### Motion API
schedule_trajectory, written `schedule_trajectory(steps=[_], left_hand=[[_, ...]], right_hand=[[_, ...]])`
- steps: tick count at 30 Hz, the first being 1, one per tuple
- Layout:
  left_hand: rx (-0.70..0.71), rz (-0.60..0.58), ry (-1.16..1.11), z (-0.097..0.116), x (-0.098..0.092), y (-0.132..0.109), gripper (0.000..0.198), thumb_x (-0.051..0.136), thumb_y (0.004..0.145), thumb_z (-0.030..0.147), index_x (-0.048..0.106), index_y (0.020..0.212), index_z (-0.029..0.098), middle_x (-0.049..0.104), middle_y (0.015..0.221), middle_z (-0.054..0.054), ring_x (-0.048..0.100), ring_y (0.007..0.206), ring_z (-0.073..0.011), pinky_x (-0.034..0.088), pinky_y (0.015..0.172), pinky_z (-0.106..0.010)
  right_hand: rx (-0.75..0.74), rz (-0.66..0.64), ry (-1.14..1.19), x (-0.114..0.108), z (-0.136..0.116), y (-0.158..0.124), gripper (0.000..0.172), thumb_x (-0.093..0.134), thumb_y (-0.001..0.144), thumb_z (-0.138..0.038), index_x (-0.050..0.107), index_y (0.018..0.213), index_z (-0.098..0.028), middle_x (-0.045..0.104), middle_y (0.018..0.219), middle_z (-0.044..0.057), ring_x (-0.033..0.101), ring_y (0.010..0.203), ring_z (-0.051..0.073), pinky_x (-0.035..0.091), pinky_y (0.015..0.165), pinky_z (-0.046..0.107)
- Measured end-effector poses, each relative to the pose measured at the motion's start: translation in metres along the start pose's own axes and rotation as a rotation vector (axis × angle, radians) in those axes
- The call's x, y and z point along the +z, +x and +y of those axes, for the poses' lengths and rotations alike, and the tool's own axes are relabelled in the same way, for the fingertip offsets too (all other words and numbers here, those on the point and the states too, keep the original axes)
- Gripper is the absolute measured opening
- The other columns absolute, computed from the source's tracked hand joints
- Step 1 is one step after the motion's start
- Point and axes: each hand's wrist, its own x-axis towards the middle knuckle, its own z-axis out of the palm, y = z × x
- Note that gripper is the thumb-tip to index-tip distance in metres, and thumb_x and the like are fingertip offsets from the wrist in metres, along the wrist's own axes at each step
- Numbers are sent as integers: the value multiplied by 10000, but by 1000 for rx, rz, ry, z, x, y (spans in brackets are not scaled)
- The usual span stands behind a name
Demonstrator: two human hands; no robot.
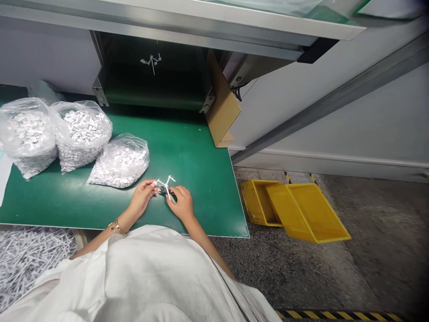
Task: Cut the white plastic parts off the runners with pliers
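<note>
White sprue (pixel 166 184) in tight grip of left hand (pixel 142 197) and right hand (pixel 182 204)

no text, label, brand or number can be read anywhere in this view.

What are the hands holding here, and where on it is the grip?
A white branched plastic piece: left hand pinches its left end, right hand its lower stem.

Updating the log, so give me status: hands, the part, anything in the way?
Left hand, right hand both pinch white plastic sprue above green table. Bag of parts apart, to the left.
</note>
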Motion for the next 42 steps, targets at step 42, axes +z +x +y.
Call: schedule_trajectory(steps=[42], left_hand=[[261, -37, 388, -14, -1, -6, 273, 703, 725, 397, 667, 875, 172, 647, 808, -18, 559, 637, -102, 479, 642, -240]], right_hand=[[-11, -47, 30, -3, -1, 3, 206, 562, 822, -219, 668, 998, -209, 659, 861, 26, 571, 794, 172, 431, 784, 281]])
